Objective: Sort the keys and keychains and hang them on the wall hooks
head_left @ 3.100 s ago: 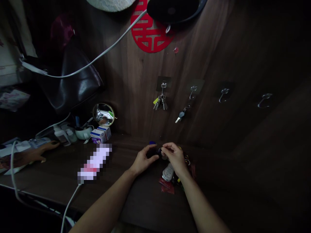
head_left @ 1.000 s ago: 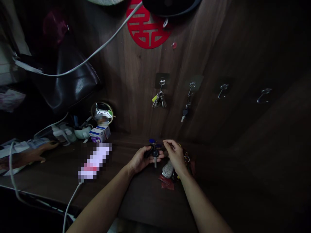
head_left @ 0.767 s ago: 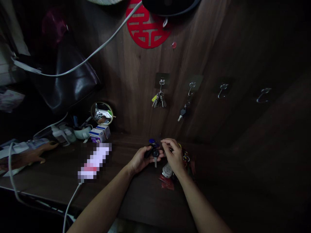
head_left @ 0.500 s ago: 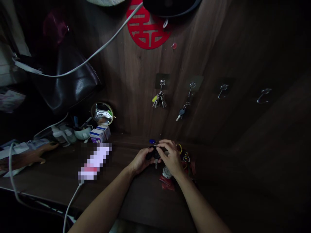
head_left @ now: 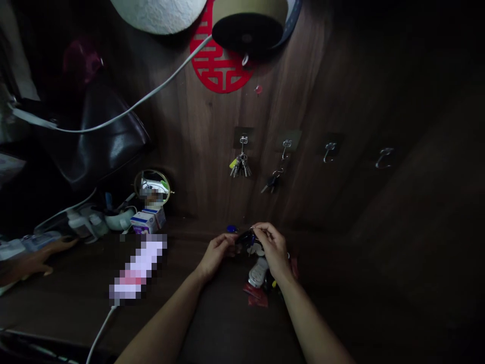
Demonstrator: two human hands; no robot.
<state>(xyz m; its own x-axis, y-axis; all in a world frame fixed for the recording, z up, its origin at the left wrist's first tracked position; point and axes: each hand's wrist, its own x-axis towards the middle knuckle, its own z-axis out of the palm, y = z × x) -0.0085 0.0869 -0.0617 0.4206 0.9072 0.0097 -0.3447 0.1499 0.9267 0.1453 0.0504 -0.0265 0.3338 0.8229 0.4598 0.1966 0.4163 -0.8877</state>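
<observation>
Low over the brown shelf, my left hand (head_left: 216, 254) is closed, fingertips pinching the left end of a dark bunch of keys (head_left: 245, 237). My right hand (head_left: 273, 248) grips the same keys from the right, thumb and forefinger pressed together at the top. Single keys in the bunch are too dark to make out. A blue tag (head_left: 232, 229) shows just behind my left fingertips. Below the hands lies a silver oval fob (head_left: 258, 272), with red packets (head_left: 257, 295) at its near end. My right hand and wrist partly hide more small items.
On the wooden wall, one hook carries a bunch of keys (head_left: 241, 166) and another a dark key set (head_left: 272, 181). Two bare hooks (head_left: 329, 151) follow rightward. Leftward are a charging phone (head_left: 138, 268), small boxes (head_left: 148, 220), a round mirror (head_left: 153, 188) and a black bag (head_left: 109, 131).
The view has shifted, so the wall and shelf sit lower and further left. The key blade hanging between my hands has gone from sight. More of the silver fob shows.
</observation>
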